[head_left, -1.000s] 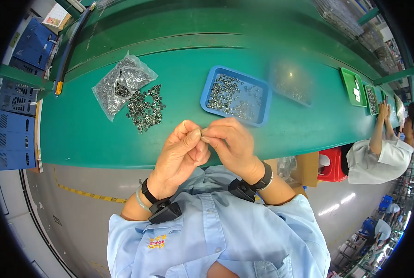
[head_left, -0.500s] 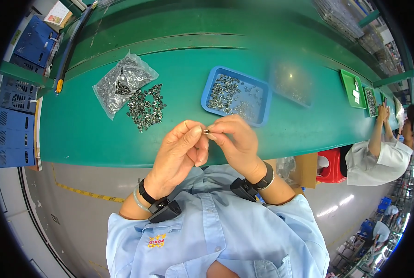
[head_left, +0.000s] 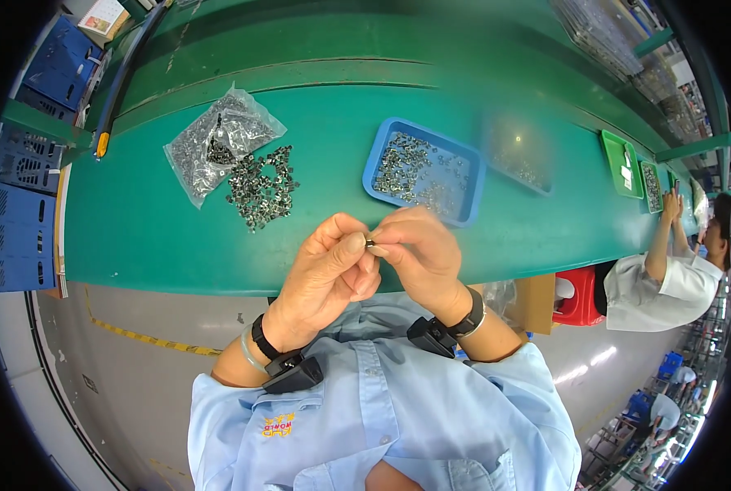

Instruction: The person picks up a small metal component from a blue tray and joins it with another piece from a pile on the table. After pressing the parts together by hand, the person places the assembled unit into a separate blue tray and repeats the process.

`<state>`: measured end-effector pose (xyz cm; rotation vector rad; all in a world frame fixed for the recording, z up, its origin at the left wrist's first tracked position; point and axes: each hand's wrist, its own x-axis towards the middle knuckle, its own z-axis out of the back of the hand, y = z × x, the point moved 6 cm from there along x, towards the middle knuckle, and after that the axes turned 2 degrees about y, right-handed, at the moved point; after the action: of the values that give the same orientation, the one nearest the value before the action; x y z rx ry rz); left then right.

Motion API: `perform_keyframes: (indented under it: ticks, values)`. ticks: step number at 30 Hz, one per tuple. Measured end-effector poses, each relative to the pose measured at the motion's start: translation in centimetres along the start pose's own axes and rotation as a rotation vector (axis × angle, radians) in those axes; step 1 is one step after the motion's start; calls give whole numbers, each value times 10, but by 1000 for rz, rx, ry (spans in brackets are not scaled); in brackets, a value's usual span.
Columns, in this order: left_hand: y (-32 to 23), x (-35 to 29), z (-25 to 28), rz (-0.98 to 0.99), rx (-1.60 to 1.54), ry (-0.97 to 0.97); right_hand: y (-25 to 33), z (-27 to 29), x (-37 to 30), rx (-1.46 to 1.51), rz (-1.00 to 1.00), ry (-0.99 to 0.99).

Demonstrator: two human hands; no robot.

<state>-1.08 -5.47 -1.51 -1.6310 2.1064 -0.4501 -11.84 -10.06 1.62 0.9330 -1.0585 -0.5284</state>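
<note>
Between my fingertips sits a small dark-and-silver metal part (head_left: 370, 244), mostly covered by thumbs and fingers. My left hand (head_left: 326, 263) pinches it from one side, its other fingers curled. My right hand (head_left: 421, 255) pinches it from the other side, the two hands' fingertips meeting. Just beyond the hands, a blue tray (head_left: 371, 164) holds many small silver metal pieces. Left of the tray, a loose pile of small black-and-silver parts (head_left: 261, 190) lies on the green bench, at the mouth of a clear plastic bag (head_left: 210, 139) filled with similar parts.
A hazy clear tray (head_left: 519, 155) with small pieces stands right of the blue one. Green trays (head_left: 622, 164) lie farther right, near a co-worker (head_left: 652, 286) beside a red stool (head_left: 578, 295). Blue crates (head_left: 22, 237) stand at the left. A cardboard box (head_left: 533, 304) is below the bench edge.
My joined hands have shifted slightly right and down with the part. Its visible portion looks smaller between the fingertips. Trays and pile appear a little shifted as the view moves.
</note>
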Motion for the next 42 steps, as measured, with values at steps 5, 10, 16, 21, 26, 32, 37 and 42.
perform_keyframes:
  ticks: [5,10,16,21,26,32,37,42]
  values:
    - [-5,-1,0,-5,25,26,1,-3,4,-5,9,53]
    - [-12,-2,3,19,97,16,1,-6,7,8,40,78]
    - [-16,-1,5,50,153,-24,-1,-7,7,-28,8,104]
    - [-18,-3,-1,42,96,-18,-1,-4,8,4,0,74]
    - [-17,-3,-2,42,106,2,-1,-2,8,10,-4,77]
    - [-16,-3,-3,32,162,-37,1,0,6,-37,29,77]
    - [-14,-3,-3,25,187,-39,1,0,4,-39,27,72]
    - [-13,-3,-4,0,207,-70,-2,1,3,-38,-5,50]
